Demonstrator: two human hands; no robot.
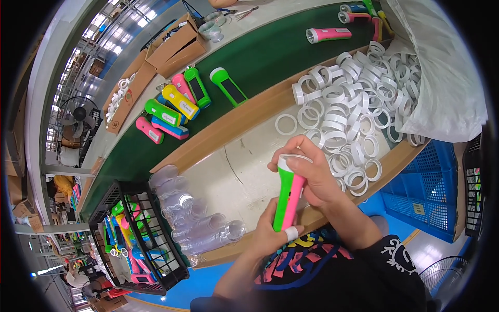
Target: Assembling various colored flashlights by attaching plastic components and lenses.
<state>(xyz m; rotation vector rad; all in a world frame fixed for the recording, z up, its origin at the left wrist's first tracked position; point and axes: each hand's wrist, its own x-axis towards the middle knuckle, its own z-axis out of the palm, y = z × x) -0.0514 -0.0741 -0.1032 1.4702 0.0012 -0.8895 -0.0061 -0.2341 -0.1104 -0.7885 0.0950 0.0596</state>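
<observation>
A green and pink flashlight point(287, 195) stands tilted between my hands, its wide head upward with a white ring point(287, 161) around it. My left hand point(271, 227) is closed around the lower end of the body; one of its fingers has a white wrap. The fingers and thumb of my right hand point(313, 174) grip the head at the white ring. Just beyond my right hand lies a large heap of loose white rings point(338, 117) in a shallow cardboard-walled tray point(228, 161). Stacks of clear round lenses point(208, 229) lie at the tray's left end.
Several colourful flashlights point(166, 109) lie on the green belt point(270, 62) beyond the tray, and a pink one point(328, 35) lies farther right. A black crate point(140, 239) of flashlights stands left. At right are a white sack point(442, 78) and a blue crate point(423, 192).
</observation>
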